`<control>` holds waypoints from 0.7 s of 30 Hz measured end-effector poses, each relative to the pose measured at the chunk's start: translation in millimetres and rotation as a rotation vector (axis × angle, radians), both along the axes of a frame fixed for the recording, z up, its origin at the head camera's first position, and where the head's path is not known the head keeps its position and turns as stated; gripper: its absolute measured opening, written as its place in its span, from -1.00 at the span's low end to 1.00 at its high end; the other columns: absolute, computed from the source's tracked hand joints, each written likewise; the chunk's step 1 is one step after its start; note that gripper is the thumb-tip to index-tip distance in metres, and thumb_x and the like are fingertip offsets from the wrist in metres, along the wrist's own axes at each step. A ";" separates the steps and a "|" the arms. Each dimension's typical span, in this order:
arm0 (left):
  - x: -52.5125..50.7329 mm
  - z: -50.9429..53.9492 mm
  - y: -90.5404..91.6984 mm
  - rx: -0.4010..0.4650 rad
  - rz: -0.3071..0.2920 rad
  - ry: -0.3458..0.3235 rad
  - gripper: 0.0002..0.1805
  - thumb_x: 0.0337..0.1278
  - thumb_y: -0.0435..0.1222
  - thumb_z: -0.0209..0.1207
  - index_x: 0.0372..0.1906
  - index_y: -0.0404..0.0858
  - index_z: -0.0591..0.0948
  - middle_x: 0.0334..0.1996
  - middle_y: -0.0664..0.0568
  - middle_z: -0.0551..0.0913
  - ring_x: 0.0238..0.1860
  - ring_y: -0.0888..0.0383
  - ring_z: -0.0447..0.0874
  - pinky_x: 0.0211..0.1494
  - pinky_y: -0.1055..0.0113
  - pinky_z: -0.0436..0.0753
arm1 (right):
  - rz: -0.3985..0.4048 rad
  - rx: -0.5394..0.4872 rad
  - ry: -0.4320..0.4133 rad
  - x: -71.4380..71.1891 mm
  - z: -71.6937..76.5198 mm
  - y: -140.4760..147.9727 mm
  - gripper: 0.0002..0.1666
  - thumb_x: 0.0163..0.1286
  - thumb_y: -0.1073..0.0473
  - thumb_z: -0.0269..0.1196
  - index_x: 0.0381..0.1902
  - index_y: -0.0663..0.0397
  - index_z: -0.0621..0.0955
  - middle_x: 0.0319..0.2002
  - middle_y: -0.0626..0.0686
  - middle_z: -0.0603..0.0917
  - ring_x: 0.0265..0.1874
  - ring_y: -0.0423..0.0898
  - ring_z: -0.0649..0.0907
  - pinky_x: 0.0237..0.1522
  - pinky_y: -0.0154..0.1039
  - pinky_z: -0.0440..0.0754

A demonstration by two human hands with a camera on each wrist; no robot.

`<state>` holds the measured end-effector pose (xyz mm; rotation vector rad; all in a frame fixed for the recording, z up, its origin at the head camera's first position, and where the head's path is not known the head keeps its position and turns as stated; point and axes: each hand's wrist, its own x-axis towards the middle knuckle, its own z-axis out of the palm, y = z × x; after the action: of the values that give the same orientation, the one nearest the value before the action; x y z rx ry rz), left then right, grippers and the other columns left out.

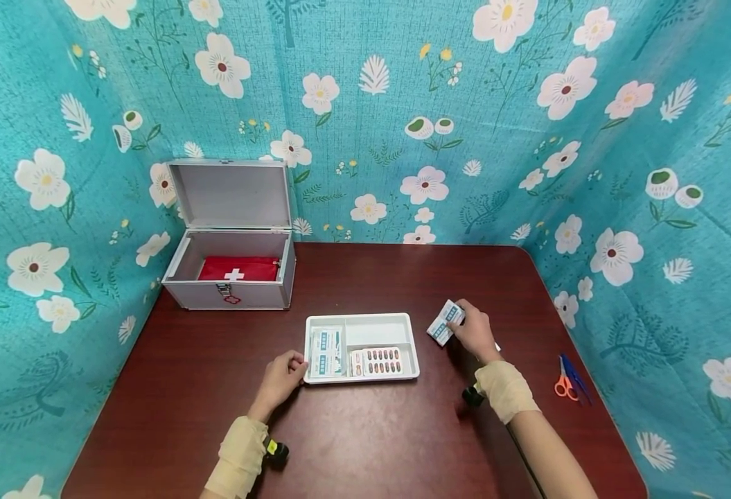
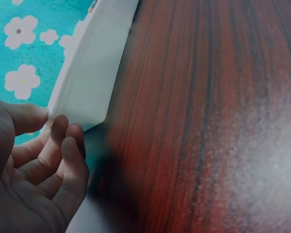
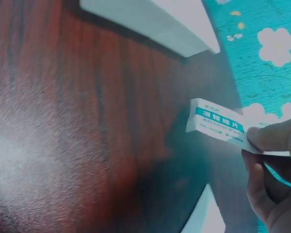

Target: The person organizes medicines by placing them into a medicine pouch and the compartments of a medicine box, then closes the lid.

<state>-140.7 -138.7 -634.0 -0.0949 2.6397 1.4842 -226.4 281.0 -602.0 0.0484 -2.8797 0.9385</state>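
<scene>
A white divided tray (image 1: 377, 319) holds white-and-teal packets (image 1: 326, 352) in its left compartment and a blister pack of capsules (image 1: 384, 361) at its lower right. My left hand (image 1: 282, 378) pinches the tray's left edge, thumb and fingertips at the rim (image 2: 63, 92) in the left wrist view. To the right of the tray, my right hand (image 1: 474, 331) pinches white-and-teal packets (image 1: 445, 323) between thumb and fingers. The right wrist view shows "Alcohol Pad" printed on a held packet (image 3: 218, 122), raised off the table. Another white item (image 3: 206, 216) lies below it, partly cut off.
An open silver case (image 1: 234, 294) with a red pouch (image 1: 240, 268) inside stands at the back left. Orange-handled scissors (image 1: 565, 387) and blue tweezers (image 1: 576, 378) lie at the right on the dark red table (image 1: 365, 443). A floral curtain hangs behind and at both sides.
</scene>
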 end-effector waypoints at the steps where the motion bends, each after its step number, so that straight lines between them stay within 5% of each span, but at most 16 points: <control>1: 0.0 0.4 0.0 0.000 0.001 0.000 -0.90 0.21 -0.39 0.24 -0.23 -0.37 0.62 -0.54 0.03 0.64 -0.58 0.26 0.54 -0.47 0.47 0.53 | -0.003 -0.016 0.001 0.4 2.9 -0.4 -0.54 0.13 0.33 0.43 0.00 0.20 0.57 -0.28 0.24 0.73 -0.36 0.15 0.66 -0.24 0.06 0.59; 9: 0.5 0.2 -0.2 -0.002 -0.001 -0.002 -0.91 0.22 -0.39 0.24 -0.24 -0.36 0.62 -0.55 0.04 0.64 -0.59 0.26 0.54 -0.48 0.47 0.52 | -0.022 -0.111 0.044 1.8 18.4 -8.3 -0.48 0.12 0.37 0.46 0.04 0.23 0.53 -0.32 0.25 0.75 -0.40 -0.01 0.69 -0.37 -0.27 0.58; 21: -0.2 -0.1 -0.6 0.006 -0.007 -0.001 -0.91 0.23 -0.38 0.24 -0.24 -0.36 0.62 -0.55 0.05 0.64 -0.58 0.26 0.55 -0.47 0.47 0.52 | 0.019 -0.263 -0.038 -2.4 27.1 -49.0 -0.49 0.11 0.40 0.45 0.03 0.23 0.54 -0.26 0.26 0.76 -0.38 -0.06 0.69 -0.38 -0.33 0.60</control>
<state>-140.9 -139.3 -634.1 -0.0858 2.6315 1.4898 -228.8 232.0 -575.0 0.0358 -2.7668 1.3262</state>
